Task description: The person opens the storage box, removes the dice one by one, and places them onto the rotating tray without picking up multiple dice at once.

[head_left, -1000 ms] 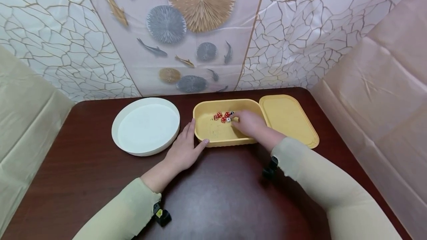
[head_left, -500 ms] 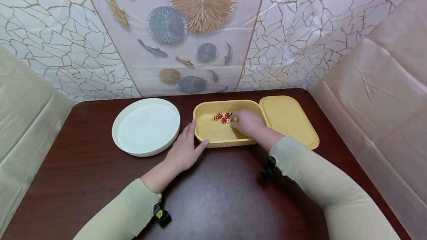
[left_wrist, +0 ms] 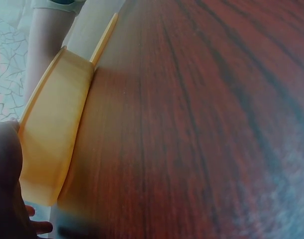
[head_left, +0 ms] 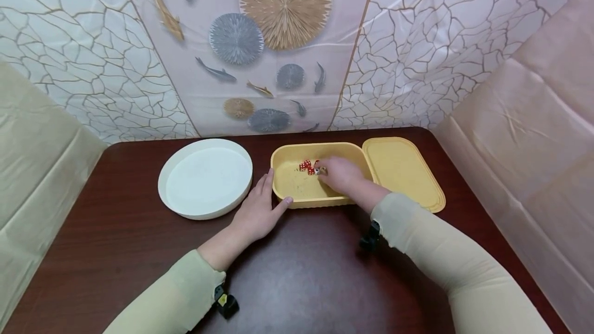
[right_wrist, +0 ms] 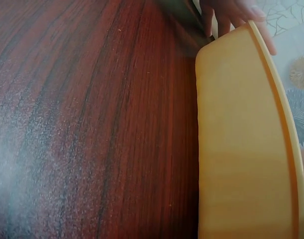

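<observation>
My right hand (head_left: 341, 174) reaches into a yellow rectangular box (head_left: 297, 203), its fingers bent down among small dice. Several red dice (head_left: 307, 164) with white spots lie just left of the fingertips, and a white die (head_left: 317, 171) sits right at them. Whether the fingers pinch a die is hidden from view. My left hand (head_left: 257, 213) rests against the box's front left corner, fingers extended along its left wall and thumb at the front rim. In the left wrist view, part of that hand (left_wrist: 7, 174) touches the box wall (left_wrist: 54, 119).
Left of the box stands a round white tray (head_left: 204, 215) with a low rim. A flat yellow lid (head_left: 403, 169) lies to the right, against the box. All of these are on a dark red-brown wooden table (head_left: 297, 267), with patterned cloth (head_left: 274, 86) hanging behind.
My right fingertips have shifted slightly among the dice, and the black die seen beside them earlier is now hidden. The left hand stays at the box corner. The head view has tilted slightly.
</observation>
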A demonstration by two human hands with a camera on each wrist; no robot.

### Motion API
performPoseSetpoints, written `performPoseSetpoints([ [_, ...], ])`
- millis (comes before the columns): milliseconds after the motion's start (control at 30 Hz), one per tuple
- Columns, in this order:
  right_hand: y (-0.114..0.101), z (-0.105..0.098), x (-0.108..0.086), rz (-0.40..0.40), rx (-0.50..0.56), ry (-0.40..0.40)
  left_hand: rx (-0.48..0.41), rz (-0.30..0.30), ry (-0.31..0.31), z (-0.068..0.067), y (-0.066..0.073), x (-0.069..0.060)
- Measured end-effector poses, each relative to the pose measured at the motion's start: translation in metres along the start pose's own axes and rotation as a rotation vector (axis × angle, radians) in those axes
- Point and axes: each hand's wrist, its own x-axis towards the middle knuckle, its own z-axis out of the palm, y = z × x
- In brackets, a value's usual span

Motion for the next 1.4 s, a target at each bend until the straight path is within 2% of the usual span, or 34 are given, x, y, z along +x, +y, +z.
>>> performPoseSetpoints([
  [433, -0.0010, 0.0020, 0.0044, 0.010, -0.009, -0.019, -0.002, 0.010, 0.017, 0.0024, -0.0020, 0.0005],
  [700, 0.0000, 0.0014, 0.0033, -0.016, -0.019, -0.010, 0.003, 0.009, 0.010, 0.0015, -0.0008, 0.0003],
  [1133, 0.0047, 0.0011, 0.0014, 0.018, 0.050, 0.012, -0.001, -0.002, 0.011, 0.0009, 0.0000, -0.0002],
  [1400, 0.0051, -0.0045, -0.0054, 0.070, 0.127, 0.029, 0.005, -0.006, 0.022, -0.0021, 0.0057, -0.0088],
])
